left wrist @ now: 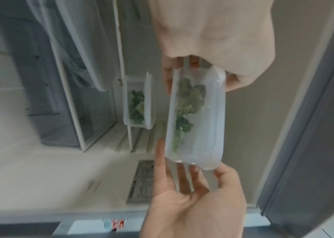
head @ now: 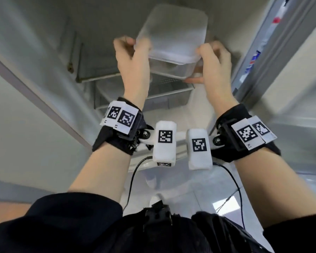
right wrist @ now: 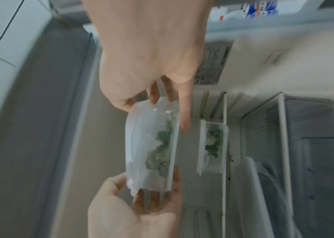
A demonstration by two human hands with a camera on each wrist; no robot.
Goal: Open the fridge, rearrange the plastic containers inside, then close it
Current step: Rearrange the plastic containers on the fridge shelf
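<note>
— Plastic, clear and lidded, with green leaves inside: the container (head: 171, 37) is held up in the open fridge (head: 44, 42), above the wire shelf (head: 170, 88). How would you carry it well?

— Keep it level, I'd say. The left hand (head: 133, 57) grips one short end, thumb on the lid edge and fingers curled under the base. The right hand (head: 214, 61) pinches the other end the same way, though one finger (left wrist: 159, 154) lies straight along the base. Even pressure from both ends seems wise, since thin walls like these probably flex.

— Where should it go?

— A second container (left wrist: 138, 103) of greens sits deeper in, on a shelf. Beside it or on top of it both look possible, but I cannot tell which is meant.

— Any risk?

— The lid could pop if squeezed hard, and the shelf's front rail may catch the base. I'd lower it clear of that rail, set it flat, then loosen both hands together.
</note>
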